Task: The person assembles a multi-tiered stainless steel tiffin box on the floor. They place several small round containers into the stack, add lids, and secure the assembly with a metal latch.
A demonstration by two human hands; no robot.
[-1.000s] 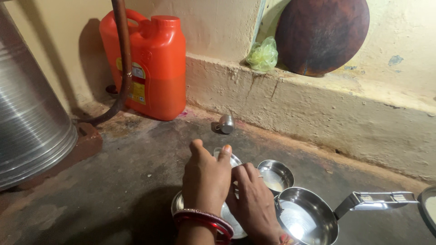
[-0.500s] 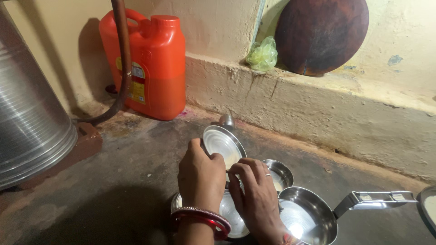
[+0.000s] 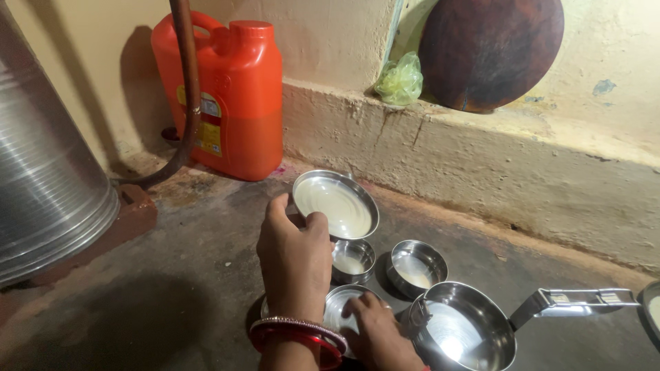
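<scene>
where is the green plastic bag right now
In the head view the green plastic bag sits on the wall ledge, between the orange jug and the round dark board.

Against the wall stands a tall orange plastic jug (image 3: 230, 96) with a yellow, blue and white label (image 3: 208, 127) on its side, and a crumpled green bag (image 3: 400, 80) sits up on the ledge.

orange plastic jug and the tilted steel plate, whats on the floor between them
Head view: only bare, stained dark floor lies between the orange plastic jug and the round steel plate that the left hand tilts.
</scene>
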